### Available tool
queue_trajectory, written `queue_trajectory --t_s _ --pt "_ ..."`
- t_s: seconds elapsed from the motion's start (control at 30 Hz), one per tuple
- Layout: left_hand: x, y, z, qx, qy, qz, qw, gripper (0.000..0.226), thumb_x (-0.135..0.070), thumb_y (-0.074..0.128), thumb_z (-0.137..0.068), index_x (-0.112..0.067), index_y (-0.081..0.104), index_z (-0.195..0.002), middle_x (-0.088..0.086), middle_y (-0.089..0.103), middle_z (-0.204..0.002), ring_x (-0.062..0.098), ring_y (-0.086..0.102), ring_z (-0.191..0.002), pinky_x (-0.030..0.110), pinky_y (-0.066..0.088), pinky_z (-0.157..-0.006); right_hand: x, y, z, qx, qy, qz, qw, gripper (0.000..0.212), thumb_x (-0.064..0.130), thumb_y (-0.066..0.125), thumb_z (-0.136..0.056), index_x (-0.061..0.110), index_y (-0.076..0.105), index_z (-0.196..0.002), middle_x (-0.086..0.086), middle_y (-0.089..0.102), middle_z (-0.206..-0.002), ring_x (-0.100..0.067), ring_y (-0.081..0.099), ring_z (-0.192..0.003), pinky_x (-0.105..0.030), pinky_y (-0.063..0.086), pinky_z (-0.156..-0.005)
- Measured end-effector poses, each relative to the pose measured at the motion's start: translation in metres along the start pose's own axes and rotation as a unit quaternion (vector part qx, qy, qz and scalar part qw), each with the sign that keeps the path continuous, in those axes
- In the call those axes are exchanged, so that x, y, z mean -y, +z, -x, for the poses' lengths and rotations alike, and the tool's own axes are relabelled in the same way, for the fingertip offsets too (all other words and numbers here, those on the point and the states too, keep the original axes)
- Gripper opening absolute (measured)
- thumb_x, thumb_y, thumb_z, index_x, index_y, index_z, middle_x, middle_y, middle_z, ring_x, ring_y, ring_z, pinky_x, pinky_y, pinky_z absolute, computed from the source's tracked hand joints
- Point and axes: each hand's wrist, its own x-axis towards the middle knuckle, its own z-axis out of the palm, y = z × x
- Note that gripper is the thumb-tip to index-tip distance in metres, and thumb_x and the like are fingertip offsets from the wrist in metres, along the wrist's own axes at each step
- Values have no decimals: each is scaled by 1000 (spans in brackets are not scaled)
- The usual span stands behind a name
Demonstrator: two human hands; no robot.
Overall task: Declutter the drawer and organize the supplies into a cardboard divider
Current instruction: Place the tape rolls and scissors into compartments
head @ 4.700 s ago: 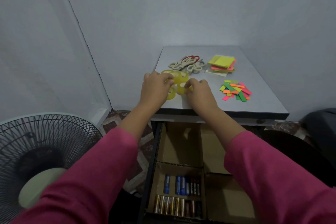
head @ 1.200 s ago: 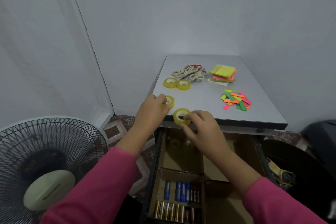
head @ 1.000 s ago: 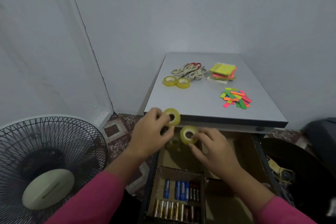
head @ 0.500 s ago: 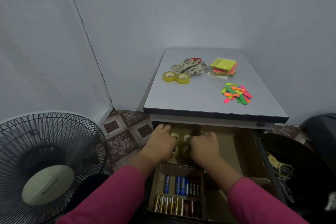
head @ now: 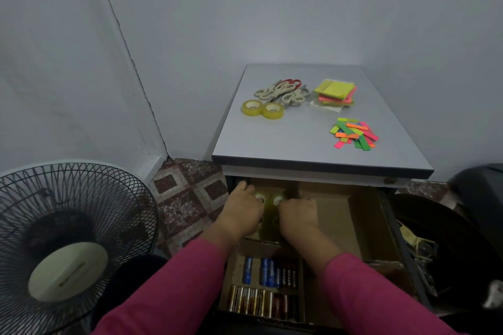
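Note:
The open drawer holds a cardboard divider [head: 334, 215]. My left hand [head: 242, 212] and my right hand [head: 298, 213] are both down in its back-left compartment, each curled over a yellow tape roll that is mostly hidden beneath it. Two more tape rolls [head: 268, 200] lie just beyond my fingers in the same compartment. Batteries [head: 261, 302] fill the front-left compartment. On the table [head: 285, 141] above lie two tape rolls [head: 262, 109], several scissors [head: 280, 91], a stack of sticky notes [head: 335, 92] and coloured paper strips [head: 353, 136].
A standing fan [head: 68, 239] is close on the left, over a patterned floor [head: 187, 198]. A dark bin or bag with loose clutter [head: 424, 247] sits to the right of the drawer. The divider's right compartments show bare cardboard.
Each hand picked a tape roll off the table's front edge, carried it down and lowered it into the back-left compartment. Two rolls stay on the table.

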Motion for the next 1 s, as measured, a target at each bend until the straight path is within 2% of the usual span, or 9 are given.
queue_trajectory --t_s 0.3,0.6,0.73,0.83,0.9,0.97,1.0 --pt "-5 2 1 5 -7 -18 1000 11 -19 57 -88 -14 67 -88 4 66 -95 27 44 -111 42 24 -103 1 5 3 -19 5 14 1000 21 20 51 -94 19 62 -112 -3 65 -113 -23 57 -107 -33 37 -85" --pt "-8 4 3 -8 -26 -19 999 15 -19 58 -88 -15 66 -100 5 64 -106 28 43 -113 44 24 -102 2 2 9 -9 9 9 1000 22 18 52 -93 16 61 -113 -6 63 -114 -24 55 -108 -34 39 -87" --pt "-8 7 4 -22 -28 -4 999 15 -17 57 -87 -15 67 -98 4 65 -102 28 44 -111 45 24 -100 1 1 11 7 16 -19 1000 23 18 54 -92 16 60 -115 -7 62 -117 -25 52 -112 -34 39 -86" --pt "-5 11 8 -74 -46 63 994 17 -20 54 -89 -17 67 -98 3 64 -100 27 44 -111 43 25 -95 -2 -1 17 -1 20 -67 998 28 19 55 -91 18 59 -118 -6 58 -122 -26 47 -119 -35 39 -89" --pt "-4 10 16 -129 -63 142 979 19 -28 48 -92 -21 64 -99 0 64 -102 23 48 -109 41 29 -94 -4 -1 27 -35 18 -100 994 32 22 55 -89 21 58 -121 -4 53 -128 -26 42 -123 -38 35 -95" --pt "-2 10 23 -238 -81 211 945 23 -32 44 -92 -23 65 -90 -5 64 -92 18 56 -93 37 39 -84 -7 -3 39 -114 7 -122 986 32 27 58 -87 24 61 -119 -2 52 -128 -25 44 -121 -40 35 -97" --pt "-2 10 26 -311 -87 238 916 22 -32 45 -92 -23 64 -85 -6 62 -85 15 56 -84 33 43 -77 -9 -5 44 -173 -6 -139 975 29 27 63 -84 24 64 -113 -2 56 -122 -25 49 -117 -41 39 -95"
